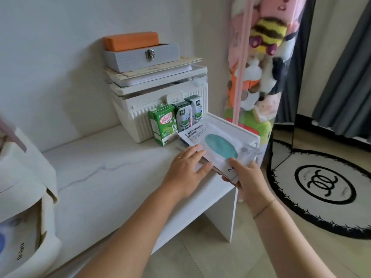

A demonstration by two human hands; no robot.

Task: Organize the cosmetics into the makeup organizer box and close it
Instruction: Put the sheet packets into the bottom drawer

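Note:
A stack of flat face-mask sachets [216,145], white with a teal oval on the top one, is at the right end of the white table [120,173]. My right hand [248,177] grips the stack's near corner, thumb on top. My left hand [190,167] lies flat with straight fingers on the stack's left edge. Behind the stack stands the white ribbed makeup organizer box [160,105], lid down and other things piled on it. A white tray-like part [236,131] lies under the sachets.
Three small drink cartons [174,121] stand in front of the organizer. A grey latched wooden box [142,56] with an orange block [130,41] sits on top of it. Plush toys in a clear column [259,63] stand right; a round rug [325,187] covers the floor. A white bag [22,197] sits left.

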